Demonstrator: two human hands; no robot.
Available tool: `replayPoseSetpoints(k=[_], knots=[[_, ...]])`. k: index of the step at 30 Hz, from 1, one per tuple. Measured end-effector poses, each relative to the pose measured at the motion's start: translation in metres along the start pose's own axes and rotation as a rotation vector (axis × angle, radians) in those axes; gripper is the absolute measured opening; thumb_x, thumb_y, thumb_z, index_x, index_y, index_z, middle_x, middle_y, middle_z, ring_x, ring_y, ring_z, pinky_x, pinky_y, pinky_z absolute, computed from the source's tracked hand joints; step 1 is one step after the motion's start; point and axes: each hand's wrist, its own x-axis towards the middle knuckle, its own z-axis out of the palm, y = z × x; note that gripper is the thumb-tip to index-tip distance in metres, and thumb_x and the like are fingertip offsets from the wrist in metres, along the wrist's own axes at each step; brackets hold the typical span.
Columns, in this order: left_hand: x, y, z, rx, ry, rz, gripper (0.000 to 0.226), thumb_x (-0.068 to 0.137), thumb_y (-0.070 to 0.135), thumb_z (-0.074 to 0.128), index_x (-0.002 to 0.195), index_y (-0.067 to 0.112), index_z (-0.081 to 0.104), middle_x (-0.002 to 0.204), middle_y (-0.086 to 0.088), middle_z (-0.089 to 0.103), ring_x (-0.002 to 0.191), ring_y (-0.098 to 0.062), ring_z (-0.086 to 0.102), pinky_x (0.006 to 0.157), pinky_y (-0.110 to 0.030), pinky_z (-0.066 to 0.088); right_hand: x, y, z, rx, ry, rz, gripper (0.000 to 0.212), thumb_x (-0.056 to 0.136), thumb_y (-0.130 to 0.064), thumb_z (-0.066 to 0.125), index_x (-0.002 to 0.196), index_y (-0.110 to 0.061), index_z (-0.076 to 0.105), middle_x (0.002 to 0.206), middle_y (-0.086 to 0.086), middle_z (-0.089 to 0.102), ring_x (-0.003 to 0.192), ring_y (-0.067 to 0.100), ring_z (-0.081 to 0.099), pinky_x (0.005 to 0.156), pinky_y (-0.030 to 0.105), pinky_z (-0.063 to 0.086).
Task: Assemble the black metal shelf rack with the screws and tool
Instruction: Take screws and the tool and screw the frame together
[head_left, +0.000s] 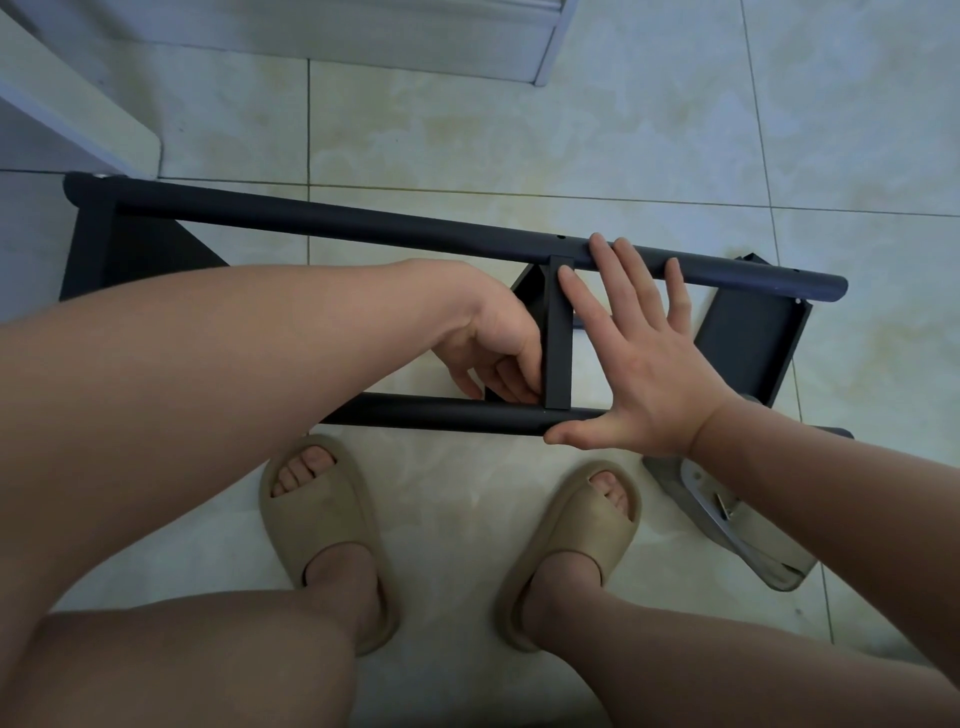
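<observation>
Near black frame (363, 228): sandals (322, 519), plastic packet (753, 545)

Two hands (501, 340) (641, 364), two slippers (324, 525) (574, 545), one rack (363, 226), perhaps one packet (748, 543).

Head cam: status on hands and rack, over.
Left hand curled at lower end of crossbar, grasp hidden. Right hand open, spread flat across rack frame. Black panel by its right end, clear of hands.

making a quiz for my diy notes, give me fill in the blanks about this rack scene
The right hand reaches across the rack with fingers ___.
The left hand has its fingers ___ beside the crossbar.
The rack lies on a ___ floor.
Missing: spread; curled; tiled
</observation>
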Motion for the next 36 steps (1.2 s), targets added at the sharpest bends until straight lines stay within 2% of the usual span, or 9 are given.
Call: replayPoseSetpoints(k=[9,13,19,24,26,29,32,36], knots=[[0.003,-0.005,0.001,-0.037,-0.006,0.075,0.02,0.092,0.006,0.06,0.109,0.013,0.068,0.104,-0.005,0.07,0.096,-0.018,0.065,0.108,-0.045,0.043,0.0,-0.001,-0.002,-0.004,-0.009,0.003,0.133,0.065,-0.098,0.038,0.164,-0.014,0.007,0.169,0.018,-0.006,0.156,0.037,-0.01,0.121,0.066,-0.007],[0.005,-0.009,0.002,-0.074,-0.011,0.129,0.024,0.092,0.002,0.059,0.113,0.011,0.067,0.109,-0.009,0.071,0.097,-0.018,0.068,0.103,-0.042,0.047,0.0,-0.001,-0.001,-0.002,-0.008,0.004,0.133,0.065,-0.098,0.038,0.164,-0.014,0.007,0.169,0.018,-0.005,0.156,0.037,-0.009,0.12,0.067,-0.006],[0.008,-0.015,0.003,-0.111,-0.01,0.202,0.022,0.091,-0.001,0.059,0.108,0.01,0.068,0.106,-0.009,0.071,0.093,-0.017,0.07,0.097,-0.039,0.049,0.0,0.0,-0.001,0.004,0.001,0.001,0.133,0.066,-0.098,0.038,0.164,-0.015,0.007,0.169,0.019,-0.005,0.156,0.037,-0.008,0.12,0.066,-0.007],[0.01,-0.023,0.007,-0.188,-0.036,0.256,0.02,0.09,-0.005,0.057,0.089,0.012,0.068,0.082,-0.002,0.069,0.07,-0.011,0.068,0.082,-0.035,0.044,0.0,0.0,0.0,-0.003,-0.002,0.003,0.133,0.065,-0.098,0.039,0.164,-0.015,0.006,0.169,0.018,-0.005,0.156,0.037,-0.008,0.12,0.066,-0.007],[0.011,-0.026,0.009,-0.214,-0.032,0.28,0.017,0.09,-0.005,0.056,0.092,0.009,0.066,0.086,-0.006,0.067,0.074,-0.015,0.066,0.084,-0.035,0.044,0.0,0.0,0.0,-0.002,-0.001,0.006,0.134,0.065,-0.098,0.04,0.164,-0.014,0.007,0.169,0.019,-0.005,0.156,0.037,-0.008,0.12,0.066,-0.007],[0.011,-0.03,0.011,-0.247,-0.037,0.311,0.019,0.091,-0.006,0.055,0.106,0.004,0.062,0.099,-0.014,0.062,0.091,-0.023,0.061,0.089,-0.035,0.045,0.0,0.0,0.0,0.001,0.001,0.007,0.134,0.064,-0.098,0.04,0.164,-0.015,0.007,0.169,0.018,-0.004,0.156,0.037,-0.008,0.12,0.066,-0.007],[0.009,-0.028,0.008,-0.219,-0.084,0.272,0.018,0.093,-0.001,0.056,0.104,0.009,0.066,0.101,-0.009,0.068,0.094,-0.019,0.066,0.092,-0.036,0.046,0.0,0.0,0.0,0.001,0.002,0.005,0.134,0.064,-0.097,0.041,0.164,-0.015,0.007,0.169,0.019,-0.004,0.156,0.037,-0.007,0.12,0.067,-0.006],[0.002,-0.018,-0.004,-0.004,-0.121,0.132,0.017,0.095,0.021,0.059,0.106,0.022,0.073,0.11,0.004,0.075,0.108,-0.012,0.068,0.104,-0.042,0.043,0.001,0.0,0.0,0.0,0.006,-0.001,0.133,0.065,-0.098,0.039,0.164,-0.015,0.007,0.169,0.019,-0.005,0.156,0.038,-0.008,0.12,0.067,-0.006]])
